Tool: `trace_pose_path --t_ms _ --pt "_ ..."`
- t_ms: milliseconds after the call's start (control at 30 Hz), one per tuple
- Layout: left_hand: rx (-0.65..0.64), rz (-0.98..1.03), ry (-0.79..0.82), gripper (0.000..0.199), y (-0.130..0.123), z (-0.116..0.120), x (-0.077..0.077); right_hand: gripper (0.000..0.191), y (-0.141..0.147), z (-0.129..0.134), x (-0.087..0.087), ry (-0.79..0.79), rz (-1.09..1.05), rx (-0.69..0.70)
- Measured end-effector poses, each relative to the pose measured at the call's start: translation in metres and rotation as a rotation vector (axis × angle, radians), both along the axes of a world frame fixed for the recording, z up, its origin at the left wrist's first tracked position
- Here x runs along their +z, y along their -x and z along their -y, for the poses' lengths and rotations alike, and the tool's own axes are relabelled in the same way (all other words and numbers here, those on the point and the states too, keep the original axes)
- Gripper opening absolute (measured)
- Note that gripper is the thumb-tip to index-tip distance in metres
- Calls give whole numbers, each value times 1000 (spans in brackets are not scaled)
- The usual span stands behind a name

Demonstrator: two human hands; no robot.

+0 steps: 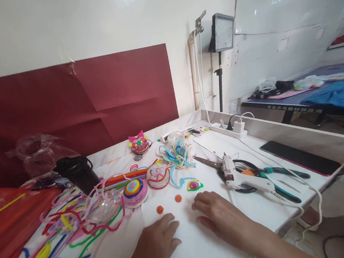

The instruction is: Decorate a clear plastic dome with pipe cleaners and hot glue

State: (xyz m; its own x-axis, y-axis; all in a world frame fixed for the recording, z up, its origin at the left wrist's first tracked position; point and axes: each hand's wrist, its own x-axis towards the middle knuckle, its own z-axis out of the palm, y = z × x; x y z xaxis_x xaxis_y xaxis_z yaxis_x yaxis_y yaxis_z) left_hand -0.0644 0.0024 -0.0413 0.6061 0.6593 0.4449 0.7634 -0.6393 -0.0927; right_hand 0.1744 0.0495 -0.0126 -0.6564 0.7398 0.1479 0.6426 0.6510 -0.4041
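Observation:
My left hand [158, 244] rests low on a white sheet [186, 228], its fingers slightly apart and holding nothing. Just beyond its fingertips lie two small orange discs, one at the left [160, 209] and one at the right [178, 198]. My right hand [212, 213] is over the sheet's right side, fingers loosely curled and thumb apart, with nothing visible in it. An eye-shaped piece [194, 185] with a pink centre and green edge lies beyond my right fingers. A round coil of coloured rings [134, 192] sits farther left.
A white glue gun [234, 175], scissors [208, 162] and green-handled pliers [281, 191] lie at the right, near a black phone-like slab [301, 158]. Tangled pipe cleaners [69, 226] and a black holder [78, 175] stand left. A decorated face [139, 145] sits at the back.

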Motion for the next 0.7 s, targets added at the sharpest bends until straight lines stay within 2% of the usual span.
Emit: trace_pose_path --t_ms 200,333,500,700 --pt "18 23 -10 20 -4 3 7 11 4 13 -14 2 10 19" --pt "68 15 -21 23 -7 5 9 8 6 13 -24 -60 41 15" --pt "42 25 -74 29 -6 4 6 8 5 11 -38 -211 -21 51" --pt "23 94 -123 37 -6 3 2 19 5 9 -56 -466 -129 82"
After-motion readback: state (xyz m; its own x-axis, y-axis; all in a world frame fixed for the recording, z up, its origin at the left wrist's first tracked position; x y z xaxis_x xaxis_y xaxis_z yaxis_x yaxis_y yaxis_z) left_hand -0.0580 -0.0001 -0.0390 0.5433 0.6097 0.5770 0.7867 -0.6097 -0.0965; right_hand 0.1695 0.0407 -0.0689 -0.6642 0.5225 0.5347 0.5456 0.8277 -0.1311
